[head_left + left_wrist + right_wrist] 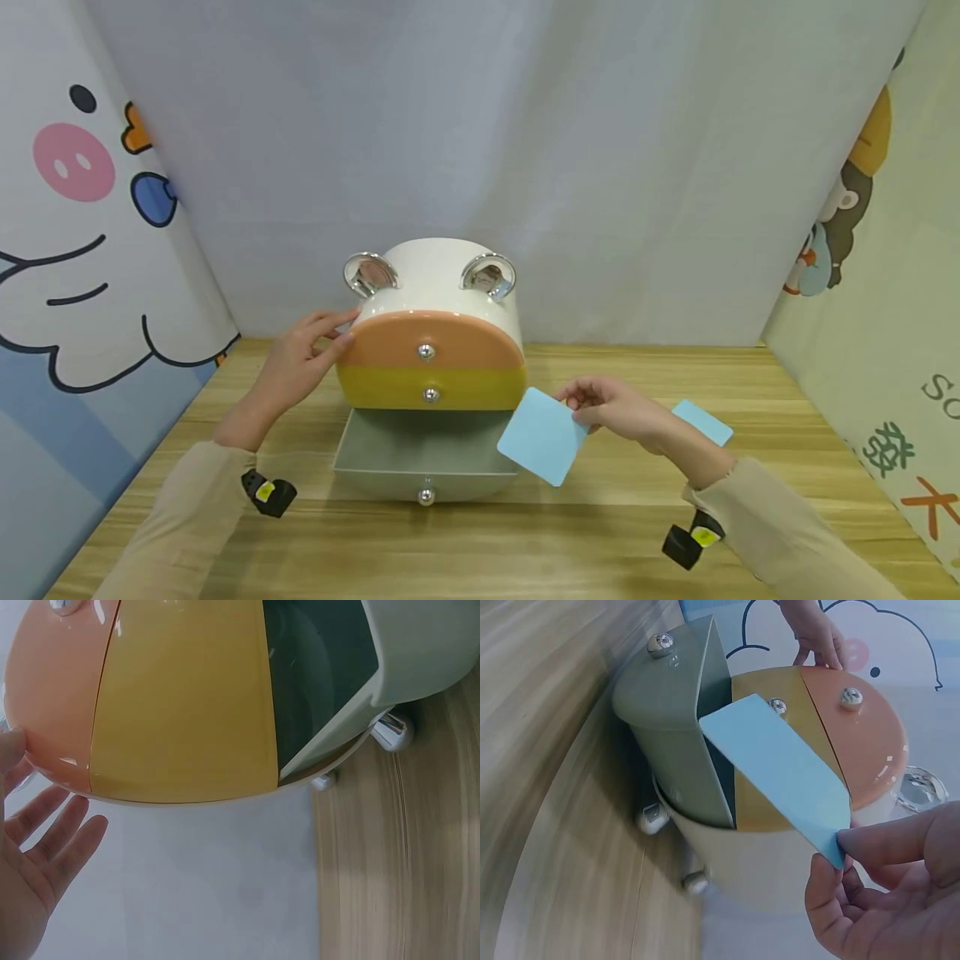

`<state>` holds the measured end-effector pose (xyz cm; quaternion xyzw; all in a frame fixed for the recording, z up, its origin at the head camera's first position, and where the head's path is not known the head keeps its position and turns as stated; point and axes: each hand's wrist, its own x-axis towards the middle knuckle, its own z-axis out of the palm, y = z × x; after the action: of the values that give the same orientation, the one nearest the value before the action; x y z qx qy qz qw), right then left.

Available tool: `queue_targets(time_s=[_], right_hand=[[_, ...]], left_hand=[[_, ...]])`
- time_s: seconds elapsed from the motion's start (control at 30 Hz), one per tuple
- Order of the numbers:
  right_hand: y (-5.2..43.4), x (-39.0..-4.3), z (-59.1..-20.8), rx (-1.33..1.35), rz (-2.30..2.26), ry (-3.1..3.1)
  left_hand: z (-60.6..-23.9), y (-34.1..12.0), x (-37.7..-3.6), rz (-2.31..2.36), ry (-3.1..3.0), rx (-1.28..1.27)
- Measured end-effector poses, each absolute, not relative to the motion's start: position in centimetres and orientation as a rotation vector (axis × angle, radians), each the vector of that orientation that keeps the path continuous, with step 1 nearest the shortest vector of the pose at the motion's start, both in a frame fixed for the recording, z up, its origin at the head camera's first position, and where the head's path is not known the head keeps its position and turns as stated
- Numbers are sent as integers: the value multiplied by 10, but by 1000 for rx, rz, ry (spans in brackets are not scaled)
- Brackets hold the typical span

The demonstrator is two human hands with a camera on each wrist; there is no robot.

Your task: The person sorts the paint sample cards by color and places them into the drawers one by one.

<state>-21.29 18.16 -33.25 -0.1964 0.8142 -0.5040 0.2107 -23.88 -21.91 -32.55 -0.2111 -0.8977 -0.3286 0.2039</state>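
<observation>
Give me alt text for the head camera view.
A right hand pinches a light blue card beside the open grey bottom drawer of a small rounded cabinet, while the left hand touches its side. Another blue card lies on the wooden table.

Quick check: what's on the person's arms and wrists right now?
Both arms wear long beige sleeves. Beneath each wrist hangs a small black device with a yellow mark: left device, right device. The left hand and right hand are bare, without gloves.

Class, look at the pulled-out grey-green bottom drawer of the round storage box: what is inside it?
The open grey-green drawer shows only its bare floor; nothing lies in the visible part. Its rear runs under the yellow drawer, so that part is hidden. The blue card is outside it, pinched by the right hand.
</observation>
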Motion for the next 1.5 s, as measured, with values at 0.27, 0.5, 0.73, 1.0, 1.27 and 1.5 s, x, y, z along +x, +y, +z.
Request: queue_targets(time_s=[0.27, 0.5, 0.73, 1.0, 1.27, 1.5], right_hand=[[143, -224, -342, -543, -1511, 2339], [118, -222, -351, -619, -1551, 2359], [108, -222, -369, -764, -1445, 2426], [92, -221, -381, -1055, -1264, 2591], [95, -219, -383, -1135, -1288, 2623], [126, -217, -376, -1145, -1321, 2599]], left_hand=[[-325, -219, -239, -918, -2494, -613], [-325, -219, -240, -916, -2472, -628], [-325, -219, -240, -901, -2480, -621], [-326, -218, -238, -911, -2479, -618], [-326, -218, -238, -922, -2504, -597], [-324, -220, -238, -920, -2508, -594]])
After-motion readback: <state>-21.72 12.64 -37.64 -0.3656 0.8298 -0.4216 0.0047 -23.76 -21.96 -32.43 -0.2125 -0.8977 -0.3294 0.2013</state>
